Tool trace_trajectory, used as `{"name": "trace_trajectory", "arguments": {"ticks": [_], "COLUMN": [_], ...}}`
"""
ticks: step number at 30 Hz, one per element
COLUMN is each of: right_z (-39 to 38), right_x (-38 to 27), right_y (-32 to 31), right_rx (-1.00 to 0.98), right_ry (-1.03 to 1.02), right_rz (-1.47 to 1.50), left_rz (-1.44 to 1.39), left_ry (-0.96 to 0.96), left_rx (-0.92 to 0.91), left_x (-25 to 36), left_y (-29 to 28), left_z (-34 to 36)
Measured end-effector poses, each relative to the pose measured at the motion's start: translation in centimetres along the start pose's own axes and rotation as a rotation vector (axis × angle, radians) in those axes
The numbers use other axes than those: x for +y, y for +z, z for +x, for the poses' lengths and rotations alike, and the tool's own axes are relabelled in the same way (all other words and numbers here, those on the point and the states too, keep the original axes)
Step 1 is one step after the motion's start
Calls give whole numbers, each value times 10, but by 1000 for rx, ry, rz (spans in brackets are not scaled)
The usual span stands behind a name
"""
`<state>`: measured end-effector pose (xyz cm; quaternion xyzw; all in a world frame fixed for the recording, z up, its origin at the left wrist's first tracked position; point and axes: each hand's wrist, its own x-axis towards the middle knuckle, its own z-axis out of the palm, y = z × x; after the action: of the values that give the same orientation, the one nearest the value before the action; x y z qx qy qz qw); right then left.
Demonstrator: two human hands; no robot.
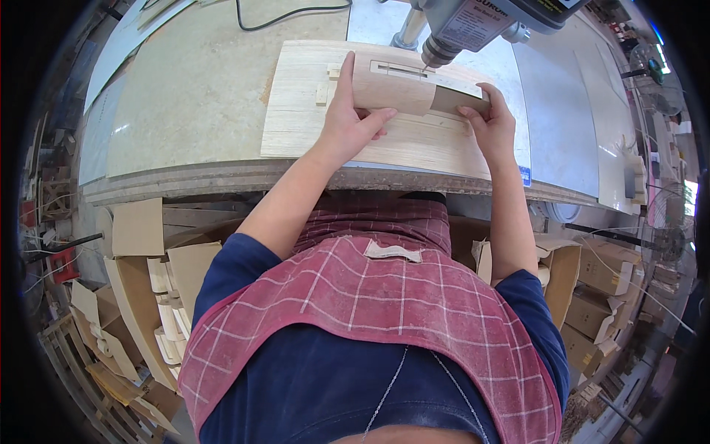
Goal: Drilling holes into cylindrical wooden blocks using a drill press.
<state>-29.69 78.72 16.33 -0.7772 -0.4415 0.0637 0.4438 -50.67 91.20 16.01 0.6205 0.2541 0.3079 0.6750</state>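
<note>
A pale wooden piece [396, 92], box-like, lies under the drill press [470, 29], and a narrow slotted rectangle is set along its far side. My left hand [349, 122] grips its left end, thumb along the near face and index finger stretched up the end. At the right end, where a darker brownish section [460, 101] shows, my right hand [492, 122] pinches with thumb and fingers. The thin drill bit [424, 69] comes down at the slotted part; whether it touches the wood I cannot tell. Beneath lies a light wooden board [296, 126].
Small wooden blocks [322, 93] are on the board, left of my left hand. A black cable [296, 12] curves over the worktable [185, 96]. Below the table edge, an open cardboard box [133, 296] with wooden parts stands at left; more cartons [603, 296] are stacked at right.
</note>
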Motion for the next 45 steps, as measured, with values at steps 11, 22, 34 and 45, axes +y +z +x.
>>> {"name": "trace_trajectory", "arguments": {"ticks": [11, 22, 34, 45], "right_z": [1, 109, 112, 34], "right_x": [-18, -166, -184, -160], "right_y": [-19, -100, -105, -103], "right_rx": [-197, 417, 196, 136], "right_ry": [36, -231, -421, -385], "right_rz": [-110, 233, -322, -676], "left_rz": [70, 85, 96, 62], "left_ry": [43, 55, 65, 72], "left_rx": [113, 126, 122, 116], "left_x": [-2, -5, -4, -5], "left_y": [7, 8, 12, 10], "left_z": [1, 2, 3, 3]}}
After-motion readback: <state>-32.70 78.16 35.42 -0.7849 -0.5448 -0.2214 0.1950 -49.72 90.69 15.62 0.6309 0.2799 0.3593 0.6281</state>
